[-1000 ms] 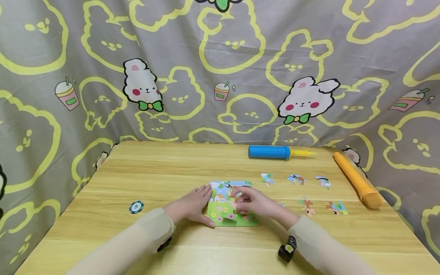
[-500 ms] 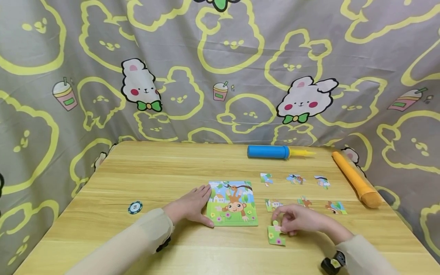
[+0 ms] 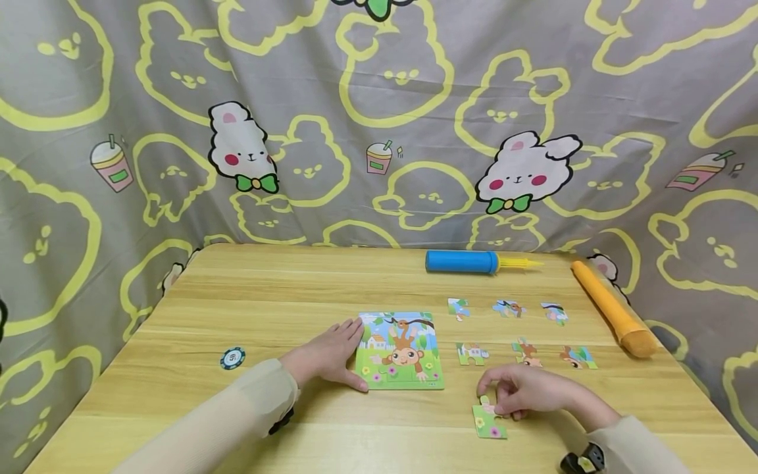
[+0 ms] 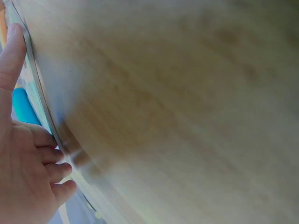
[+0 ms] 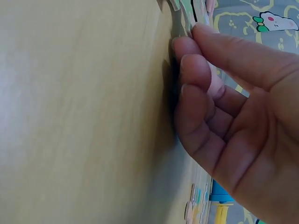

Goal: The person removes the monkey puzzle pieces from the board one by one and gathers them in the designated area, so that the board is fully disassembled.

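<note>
My left hand (image 3: pixel 328 355) rests along the left edge of a square picture-puzzle board (image 3: pixel 399 386), fingers extended and thumb at the lower corner. The board shows a monkey, a house and flowers. To its right, my right hand (image 3: pixel 533 390) pinches a green jigsaw piece (image 3: pixel 487 424) with flowers, low by the table. In the right wrist view, the fingers (image 5: pixel 195 74) are curled and the piece shows only in part near the fingertips. The left wrist view has the left hand (image 4: pixel 28 172) against the board's thin edge.
Several loose jigsaw pieces lie in two rows right of the board, among them a house piece (image 3: pixel 472 353) and a branch piece (image 3: pixel 554 313). Behind are a blue hand pump (image 3: pixel 462 261) and an orange tapered tube (image 3: pixel 616 309). A poker chip (image 3: pixel 233 358) lies left.
My right hand has moved from above the board to the table at the right, carrying the green jigsaw piece, then slightly nearer me. The left hand stays at the board's edge.
</note>
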Demonstrator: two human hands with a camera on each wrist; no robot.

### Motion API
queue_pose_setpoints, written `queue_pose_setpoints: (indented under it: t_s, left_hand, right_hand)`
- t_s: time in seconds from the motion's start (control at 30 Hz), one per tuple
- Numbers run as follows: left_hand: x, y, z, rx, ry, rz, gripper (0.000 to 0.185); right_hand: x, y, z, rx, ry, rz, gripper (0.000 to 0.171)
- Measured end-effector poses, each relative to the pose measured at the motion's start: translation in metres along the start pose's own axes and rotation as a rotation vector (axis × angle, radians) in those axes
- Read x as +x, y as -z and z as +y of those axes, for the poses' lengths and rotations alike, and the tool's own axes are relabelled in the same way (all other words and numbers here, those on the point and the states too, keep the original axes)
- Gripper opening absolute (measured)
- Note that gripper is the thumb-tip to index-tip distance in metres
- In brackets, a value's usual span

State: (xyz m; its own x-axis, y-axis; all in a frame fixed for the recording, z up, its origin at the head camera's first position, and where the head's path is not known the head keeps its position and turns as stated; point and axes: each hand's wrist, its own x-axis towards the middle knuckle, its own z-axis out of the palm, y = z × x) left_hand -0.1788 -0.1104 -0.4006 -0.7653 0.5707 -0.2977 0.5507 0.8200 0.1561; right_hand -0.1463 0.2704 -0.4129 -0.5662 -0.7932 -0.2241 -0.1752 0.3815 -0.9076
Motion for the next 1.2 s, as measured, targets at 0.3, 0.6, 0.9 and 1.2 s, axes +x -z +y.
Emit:
queue_pose_setpoints:
  t_s: [0.3, 0.6, 0.9, 1.2]
  left_hand:
    - [-0.001, 0.001, 0.000, -0.013, 0.005, -0.007, 0.112]
    - [-0.002, 0.000, -0.001, -0.013, 0.009, -0.008, 0.111]
    - [0.000, 0.000, 0.000, -0.016, -0.001, -0.012, 0.111]
    - [0.001, -0.002, -0.002, 0.003, -0.008, -0.008, 0.112]
  right_hand:
    - [0.007, 0.003, -0.007, -0.035, 0.050, -0.008, 0.022]
    - [0.049, 0.004, -0.028, -0.244, 0.131, 0.191, 0.033]
    - [0.097, -0.010, -0.037, -0.285, 0.113, 0.209, 0.033]
    - [0.119, -0.018, -0.040, -0.397, 0.092, 0.160, 0.040]
